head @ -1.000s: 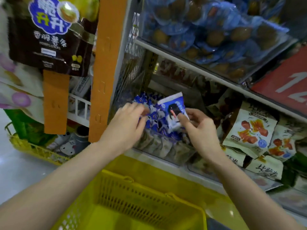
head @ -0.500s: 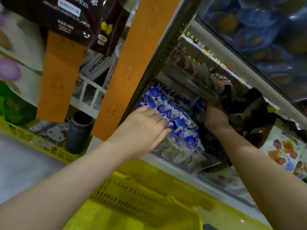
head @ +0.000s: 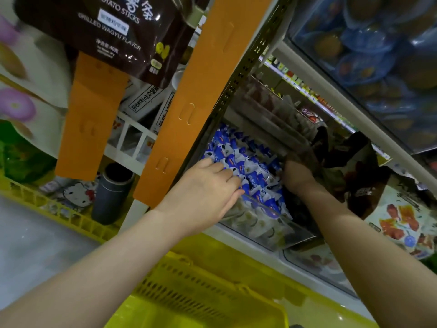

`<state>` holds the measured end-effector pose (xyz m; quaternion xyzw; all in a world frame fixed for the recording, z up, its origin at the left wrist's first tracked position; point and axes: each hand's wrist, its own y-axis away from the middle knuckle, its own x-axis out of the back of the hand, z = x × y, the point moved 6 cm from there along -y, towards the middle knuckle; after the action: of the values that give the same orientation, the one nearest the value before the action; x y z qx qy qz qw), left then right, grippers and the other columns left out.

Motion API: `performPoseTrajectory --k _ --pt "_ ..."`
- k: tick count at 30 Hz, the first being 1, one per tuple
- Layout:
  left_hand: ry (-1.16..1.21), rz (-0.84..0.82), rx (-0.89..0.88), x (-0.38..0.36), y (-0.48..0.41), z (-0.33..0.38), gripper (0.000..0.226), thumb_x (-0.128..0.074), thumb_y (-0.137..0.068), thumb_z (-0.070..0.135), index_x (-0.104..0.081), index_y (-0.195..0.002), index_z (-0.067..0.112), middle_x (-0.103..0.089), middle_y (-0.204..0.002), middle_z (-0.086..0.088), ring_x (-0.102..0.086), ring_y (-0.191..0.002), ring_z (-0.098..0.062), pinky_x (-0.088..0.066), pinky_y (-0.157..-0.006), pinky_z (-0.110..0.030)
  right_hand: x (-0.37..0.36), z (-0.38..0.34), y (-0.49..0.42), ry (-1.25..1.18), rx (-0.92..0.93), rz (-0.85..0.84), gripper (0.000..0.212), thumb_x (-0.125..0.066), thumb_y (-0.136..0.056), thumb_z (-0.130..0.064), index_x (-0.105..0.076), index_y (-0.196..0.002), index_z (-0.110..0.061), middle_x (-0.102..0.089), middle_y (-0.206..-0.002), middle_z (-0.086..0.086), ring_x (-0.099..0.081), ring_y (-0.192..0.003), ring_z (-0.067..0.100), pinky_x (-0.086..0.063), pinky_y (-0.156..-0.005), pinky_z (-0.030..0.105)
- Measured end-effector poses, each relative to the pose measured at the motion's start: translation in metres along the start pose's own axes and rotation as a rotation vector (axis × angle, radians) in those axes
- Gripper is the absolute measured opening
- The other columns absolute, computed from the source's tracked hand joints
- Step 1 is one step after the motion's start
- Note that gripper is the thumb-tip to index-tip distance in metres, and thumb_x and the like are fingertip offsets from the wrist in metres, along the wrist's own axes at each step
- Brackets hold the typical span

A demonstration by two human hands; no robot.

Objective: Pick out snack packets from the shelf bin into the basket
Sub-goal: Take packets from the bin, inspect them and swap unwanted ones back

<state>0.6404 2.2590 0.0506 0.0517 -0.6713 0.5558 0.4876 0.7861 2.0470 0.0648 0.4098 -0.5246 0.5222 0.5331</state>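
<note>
Blue-and-white snack packets [head: 243,169] heaped in the clear shelf bin [head: 272,230], front wall tipped toward the aisle, right in the middle of the view. Reaching in from the near left with the left hand [head: 203,185], palm down, fingers [head: 230,184] nearly straight and close together, tips resting on the near-left part of the heap, pinching nothing. Coming in from the right with the right hand [head: 298,174], further back in the bin and deep in shadow beside the dark brown bags [head: 354,171]; cannot tell whether those fingers are curled round a packet or only pushing among them. Now the relation that matters: packets straight ahead of the left fingertips and a little to their right, jumbled at all angles, so no single long axis to line up with, just a crowd of crimped edges. Left hand plainly nearer the front of the heap, right hand nearer the back. Looks like the picking step, with nothing lifted clear yet. Probably calls for a curl of the left fingers over the nearest packets, then a pull back and down. Yellow basket [head: 201,285] waiting below and toward the body, under the left forearm, lower than the bin's front lip, open side up for whatever gets drawn out.
</note>
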Motion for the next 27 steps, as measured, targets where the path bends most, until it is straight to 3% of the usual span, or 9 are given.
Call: performPoseTrajectory --k 5,8,10,13,17,22,27 --pt "-0.022 -0.033 0.001 0.004 -0.001 0.0 0.031 -0.038 -0.091 0.029 -0.065 -0.079 0.017 -0.064 -0.072 0.002 -0.058 -0.068 -0.018 -0.044 -0.067 -0.029 -0.011 -0.005 0.003 0.091 0.021 -0.103 0.026 -0.047 -0.095 -0.018 -0.057 -0.116 -0.006 -0.059 -0.118 0.015 -0.057 -0.106 0.028 -0.046 -0.087 0.036" --pt "-0.011 -0.059 0.01 0.003 -0.001 -0.001 0.031 -0.037 -0.091 0.031 -0.064 -0.082 0.018 -0.065 -0.075 0.003 -0.059 -0.071 -0.017 -0.044 -0.069 -0.029 -0.007 -0.01 0.002 0.11 0.036 -0.119 0.022 -0.045 -0.096 -0.019 -0.06 -0.108 -0.008 -0.061 -0.111 0.012 -0.058 -0.097 0.024 -0.045 -0.077 0.031" --pt "-0.002 -0.069 0.018 0.002 -0.002 -0.001 0.036 -0.032 -0.093 0.032 -0.063 -0.084 0.019 -0.065 -0.076 0.003 -0.059 -0.072 -0.017 -0.044 -0.07 -0.029 -0.001 -0.023 0.0 0.152 0.109 -0.063 0.023 -0.046 -0.095 -0.019 -0.058 -0.114 -0.012 -0.06 -0.108 0.01 -0.058 -0.095 0.025 -0.045 -0.075 0.03" --pt "-0.012 -0.066 0.018 0.002 -0.002 -0.003 0.037 -0.031 -0.092 0.032 -0.063 -0.08 0.018 -0.065 -0.073 0.004 -0.059 -0.068 -0.016 -0.045 -0.066 -0.027 0.014 -0.05 -0.012 -0.254 0.259 0.096 0.027 -0.041 -0.098 -0.023 -0.053 -0.119 -0.011 -0.057 -0.11 0.013 -0.056 -0.097 0.028 -0.042 -0.082 0.031" --pt "-0.062 -0.08 -0.006 0.0 -0.002 -0.005 0.036 -0.032 -0.092 0.031 -0.063 -0.078 0.019 -0.063 -0.07 0.004 -0.058 -0.066 -0.016 -0.044 -0.064 -0.028 0.012 -0.092 -0.036 -0.586 0.336 0.013 0.022 -0.041 -0.097 -0.023 -0.055 -0.112 -0.014 -0.054 -0.095 0.001 -0.051 -0.078 0.013 -0.04 -0.07 0.026" --pt "-0.065 -0.1 -0.008 -0.004 -0.003 -0.007 0.036 -0.034 -0.094 0.029 -0.063 -0.078 0.015 -0.061 -0.071 0.001 -0.056 -0.066 -0.019 -0.043 -0.064 -0.031 -0.006 -0.128 -0.065 -0.575 0.272 -0.106 0.029 -0.047 -0.094 -0.037 -0.061 -0.091 -0.012 -0.055 -0.082 0.002 -0.053 -0.078 0.018 -0.043 -0.08 0.035" --pt "-0.071 -0.105 -0.004 -0.004 -0.002 -0.007 0.034 -0.036 -0.094 0.028 -0.061 -0.077 0.014 -0.059 -0.071 0.0 -0.054 -0.065 -0.02 -0.032 -0.067 -0.028 -0.012 -0.138 -0.074 -0.57 0.221 -0.065 0.03 -0.058 -0.089 -0.032 -0.062 -0.103 -0.006 -0.062 -0.108 0.014 -0.058 -0.1 0.028 -0.047 -0.09 0.039"
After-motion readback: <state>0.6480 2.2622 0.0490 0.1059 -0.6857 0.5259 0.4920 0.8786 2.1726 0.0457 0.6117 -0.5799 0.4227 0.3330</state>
